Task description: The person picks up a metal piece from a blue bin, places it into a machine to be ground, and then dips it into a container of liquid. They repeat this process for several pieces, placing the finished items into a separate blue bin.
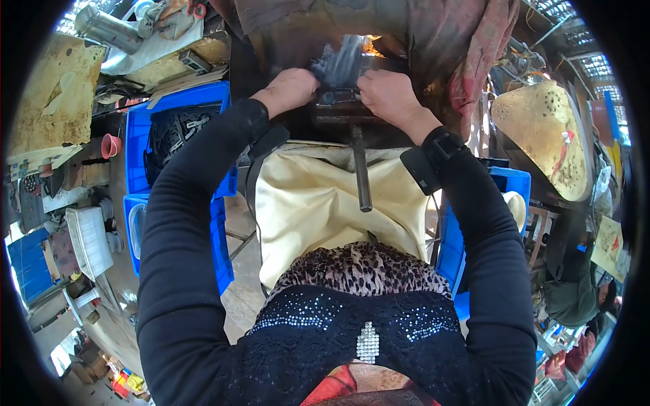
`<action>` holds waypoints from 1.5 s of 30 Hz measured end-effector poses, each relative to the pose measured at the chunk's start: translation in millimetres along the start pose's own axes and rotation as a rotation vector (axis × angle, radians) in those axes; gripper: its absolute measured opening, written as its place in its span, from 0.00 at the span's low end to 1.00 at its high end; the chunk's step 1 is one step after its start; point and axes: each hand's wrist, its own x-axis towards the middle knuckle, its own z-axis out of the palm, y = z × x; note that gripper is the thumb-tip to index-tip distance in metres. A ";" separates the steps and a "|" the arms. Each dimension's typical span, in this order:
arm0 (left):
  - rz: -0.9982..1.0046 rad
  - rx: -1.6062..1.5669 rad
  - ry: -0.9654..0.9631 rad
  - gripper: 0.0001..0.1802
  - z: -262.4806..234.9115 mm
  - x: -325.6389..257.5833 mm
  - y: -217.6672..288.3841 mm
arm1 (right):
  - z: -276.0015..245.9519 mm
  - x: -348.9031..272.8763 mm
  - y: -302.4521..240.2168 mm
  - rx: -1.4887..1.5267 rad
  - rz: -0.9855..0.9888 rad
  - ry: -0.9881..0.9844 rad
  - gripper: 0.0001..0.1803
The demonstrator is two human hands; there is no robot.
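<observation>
My left hand is closed, its fingers curled in at the left side of a spinning, blurred grinding wheel. On the other side my right hand is closed too, with thumb and fingers pressed together. Whatever the two hands grip between them is too small and hidden to make out. Orange light, like sparks, glows behind the wheel at its upper right. Just below the hands lies a dark metal rest, and a round metal bar juts from it toward me over a cream cloth on my lap.
At my left a blue bin holds many dark metal parts, with another blue bin nearer. A blue crate stands at my right. Stained cloth drapes the machine. Farther right are a yellowish board and another person.
</observation>
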 end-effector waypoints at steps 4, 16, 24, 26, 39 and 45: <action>-0.013 0.055 0.103 0.08 -24.1 9.1 -1.4 | 0.1 5.2 20.8 -0.018 0.077 0.103 0.03; -0.362 -0.794 0.032 0.11 -107.1 -14.4 38.1 | -60.4 6.7 13.2 1.362 0.749 0.223 0.10; -0.019 -0.037 0.492 0.06 -124.8 -37.5 90.4 | -78.1 -23.4 -10.9 1.895 0.669 0.379 0.13; -0.029 0.031 0.517 0.06 -126.3 -40.1 108.8 | -81.2 -29.5 -22.2 2.015 0.643 0.437 0.14; -0.137 0.113 0.640 0.13 -113.9 -46.4 174.0 | -83.2 -53.1 -64.8 2.162 0.486 0.534 0.14; -0.110 -0.142 0.639 0.17 -107.6 -48.2 171.7 | -86.0 -63.0 -59.6 2.104 0.472 0.556 0.13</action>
